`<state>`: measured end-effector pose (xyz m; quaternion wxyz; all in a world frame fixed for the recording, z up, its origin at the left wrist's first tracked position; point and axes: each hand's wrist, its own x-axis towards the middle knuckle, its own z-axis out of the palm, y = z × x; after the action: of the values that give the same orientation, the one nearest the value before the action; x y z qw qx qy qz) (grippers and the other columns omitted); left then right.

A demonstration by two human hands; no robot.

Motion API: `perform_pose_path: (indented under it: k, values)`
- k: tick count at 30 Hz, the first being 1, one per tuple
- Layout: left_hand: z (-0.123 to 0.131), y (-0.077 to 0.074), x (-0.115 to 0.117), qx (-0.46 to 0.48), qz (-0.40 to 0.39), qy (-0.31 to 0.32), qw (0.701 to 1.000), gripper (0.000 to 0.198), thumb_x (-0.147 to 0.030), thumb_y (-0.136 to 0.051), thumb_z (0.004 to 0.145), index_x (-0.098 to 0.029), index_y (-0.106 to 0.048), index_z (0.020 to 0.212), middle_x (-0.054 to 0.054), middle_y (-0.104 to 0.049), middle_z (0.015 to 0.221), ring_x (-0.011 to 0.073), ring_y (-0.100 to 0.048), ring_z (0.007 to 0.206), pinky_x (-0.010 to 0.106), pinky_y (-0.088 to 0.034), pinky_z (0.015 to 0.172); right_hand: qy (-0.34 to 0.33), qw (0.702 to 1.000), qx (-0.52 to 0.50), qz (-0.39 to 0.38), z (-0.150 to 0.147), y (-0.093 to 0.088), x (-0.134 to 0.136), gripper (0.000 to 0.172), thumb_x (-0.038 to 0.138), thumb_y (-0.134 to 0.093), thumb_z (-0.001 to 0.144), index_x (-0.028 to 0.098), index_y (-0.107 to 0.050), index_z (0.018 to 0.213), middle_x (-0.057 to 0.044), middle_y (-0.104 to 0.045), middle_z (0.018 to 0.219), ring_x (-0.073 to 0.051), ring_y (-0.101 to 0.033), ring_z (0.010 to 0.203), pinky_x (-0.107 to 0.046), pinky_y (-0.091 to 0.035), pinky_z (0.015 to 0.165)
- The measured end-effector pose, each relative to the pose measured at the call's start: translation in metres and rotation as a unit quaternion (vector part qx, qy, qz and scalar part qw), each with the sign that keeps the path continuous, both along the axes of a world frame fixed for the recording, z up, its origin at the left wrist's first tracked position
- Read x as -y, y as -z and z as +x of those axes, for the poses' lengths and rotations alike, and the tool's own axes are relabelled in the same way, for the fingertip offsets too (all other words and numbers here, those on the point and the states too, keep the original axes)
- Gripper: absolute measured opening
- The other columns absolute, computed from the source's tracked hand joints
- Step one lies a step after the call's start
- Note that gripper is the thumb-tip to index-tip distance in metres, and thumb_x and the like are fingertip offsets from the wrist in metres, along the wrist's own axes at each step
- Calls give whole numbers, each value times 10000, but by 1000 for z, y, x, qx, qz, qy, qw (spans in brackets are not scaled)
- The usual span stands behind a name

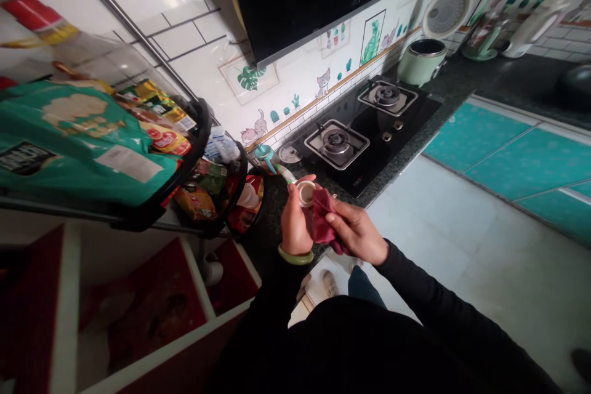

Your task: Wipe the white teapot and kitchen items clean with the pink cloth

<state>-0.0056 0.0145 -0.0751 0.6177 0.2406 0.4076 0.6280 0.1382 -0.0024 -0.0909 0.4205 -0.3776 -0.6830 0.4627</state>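
Observation:
Over the counter edge, my left hand point(296, 226) is closed around a small white round container point(305, 192), its round opening facing up. A green bangle point(295, 255) circles the left wrist. My right hand point(357, 231) pinches a dark red cloth point(324, 217), which hangs against the container's right side and hides part of it. Just beyond the left fingertips is a white and green tube-like thing point(286, 173); I cannot tell its kind. A teal container point(265, 155) stands behind it on the counter.
A black gas stove point(369, 135) with two burners lies ahead, a green cooker point(421, 63) with raised lid beyond it. A dark range hood point(323, 0) hangs above. Tiered racks point(203, 129) of packets stand left, over open red drawers point(157, 301). Teal cabinets point(498, 148) are right.

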Motion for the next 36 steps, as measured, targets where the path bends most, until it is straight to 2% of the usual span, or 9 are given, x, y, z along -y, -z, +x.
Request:
perform_pose_path:
  k: [5,8,12,16,20,24,28,31,36]
  values:
    - [5,-2,2,-193,72,-46,977,563,-704,-519,979,-204,-755,1086,62,-700,993,148,-651,894,244,-542,823,8,995,80,51,-19,-5,1,511,443,-503,1067,145,-547,1479,-135,-727,1125,-218,-673,895,-342,-537,814]
    - [0,-3,1,-185,52,-35,981,587,-719,-467,992,-200,-738,1041,54,-702,915,152,-665,833,251,-550,759,-56,995,36,71,-13,-3,-10,496,399,-459,1092,166,-513,1527,-123,-724,1218,-204,-692,1011,-323,-545,889]
    - [-6,2,-3,-158,33,-24,987,580,-714,-507,976,-179,-731,978,52,-705,862,151,-672,786,255,-554,731,-133,967,168,135,5,-13,-24,444,349,-417,1109,203,-557,1504,-103,-733,1160,-197,-685,1026,-316,-528,909]
    - [-4,9,-6,-172,16,-36,984,592,-708,-474,990,-177,-734,1007,54,-702,860,150,-660,775,255,-543,722,-69,913,365,169,3,-22,-22,498,397,-403,1116,222,-482,1575,-122,-687,1131,-197,-662,915,-299,-512,789]
    - [1,9,-9,-253,54,-90,962,611,-716,-437,1003,-186,-738,1051,60,-703,937,152,-641,810,260,-533,747,10,879,457,138,-19,-21,-11,522,405,-396,1115,241,-423,1609,-142,-663,1175,-215,-673,914,-283,-502,707]
    - [2,8,-9,-320,109,-80,938,579,-695,-454,1009,-203,-750,1085,65,-705,982,155,-629,862,262,-527,807,7,908,410,83,-29,-21,-7,536,278,-451,1063,121,-413,1573,-179,-700,1196,-234,-691,905,-299,-511,708]
    - [0,5,-9,-308,117,-37,943,571,-679,-457,1014,-205,-772,1049,74,-718,994,171,-648,888,276,-529,836,-38,986,161,15,-22,-15,-18,412,312,-447,1060,123,-521,1419,-94,-737,1029,-191,-673,820,-291,-521,764]
    - [0,3,-9,-264,89,-56,959,587,-695,-472,1001,-188,-767,1007,79,-731,985,182,-675,901,286,-537,848,-57,998,7,11,-17,-8,-23,406,368,-383,1098,163,-551,1405,-70,-722,1095,-177,-672,919,-286,-532,854]
    - [1,7,-10,-139,44,-89,985,561,-710,-538,967,-192,-742,1034,52,-718,928,151,-682,860,267,-551,832,21,975,215,43,-18,-3,-14,456,377,-423,1098,218,-570,1500,-116,-706,1160,-211,-667,965,-306,-513,863]
